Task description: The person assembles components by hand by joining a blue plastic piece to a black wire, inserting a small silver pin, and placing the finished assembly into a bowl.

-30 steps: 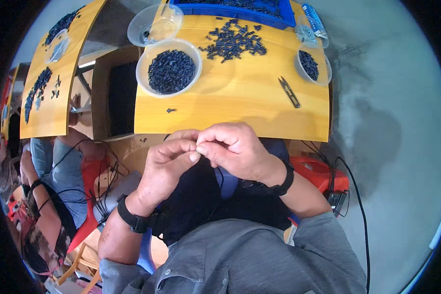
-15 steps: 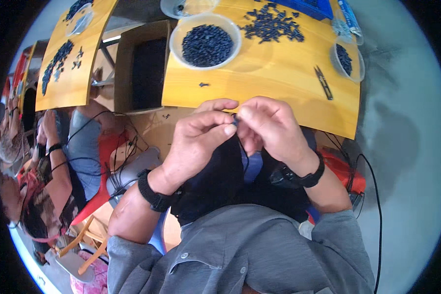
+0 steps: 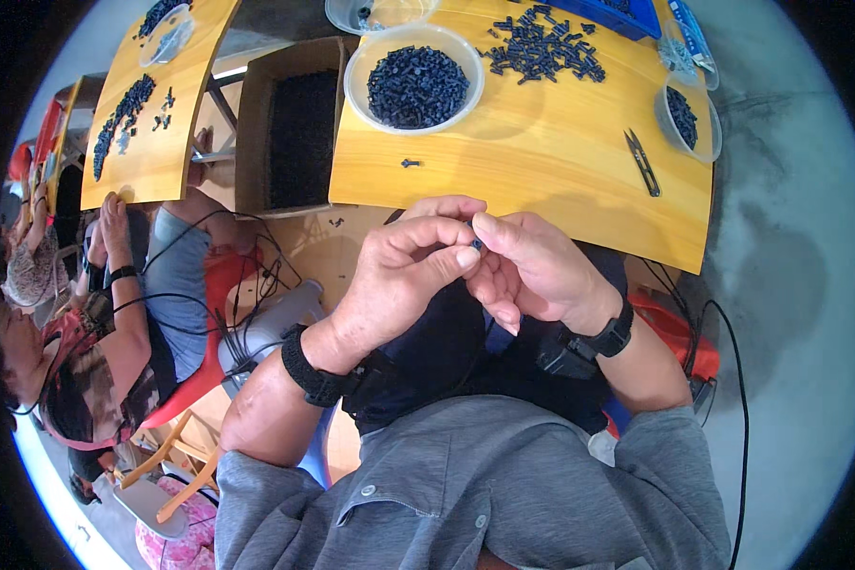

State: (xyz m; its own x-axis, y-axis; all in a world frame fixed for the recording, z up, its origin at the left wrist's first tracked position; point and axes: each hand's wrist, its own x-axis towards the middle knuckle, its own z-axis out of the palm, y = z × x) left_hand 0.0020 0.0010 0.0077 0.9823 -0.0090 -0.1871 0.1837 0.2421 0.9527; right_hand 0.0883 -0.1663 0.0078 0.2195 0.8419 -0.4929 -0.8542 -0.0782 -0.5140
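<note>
In front of the table's near edge, my left hand (image 3: 401,271) pinches a small dark blue plastic piece (image 3: 477,244) between thumb and forefinger. Meeting it from the other side is my right hand (image 3: 549,271), its thumb and forefinger closed at the same piece while its other fingers curl below. Most of the piece is hidden by fingertips, so its exact shape is unclear. Beyond the hands, a single dark piece (image 3: 410,163) lies alone on the yellow table (image 3: 541,171).
A clear bowl (image 3: 350,90) full of dark pieces stands near a loose pile (image 3: 546,47). Thread snips (image 3: 642,163) lie right of them, by a smaller tub (image 3: 715,133). A blue tray (image 3: 603,14) sits behind, a cardboard box (image 3: 256,142) left. Co-workers sit at left; cables (image 3: 743,408) hang nearby.
The whole view has shifted slightly rightward. My right hand has turned a little, so its lower fingers show more beneath the piece. Both hands stay together at the small piece.
</note>
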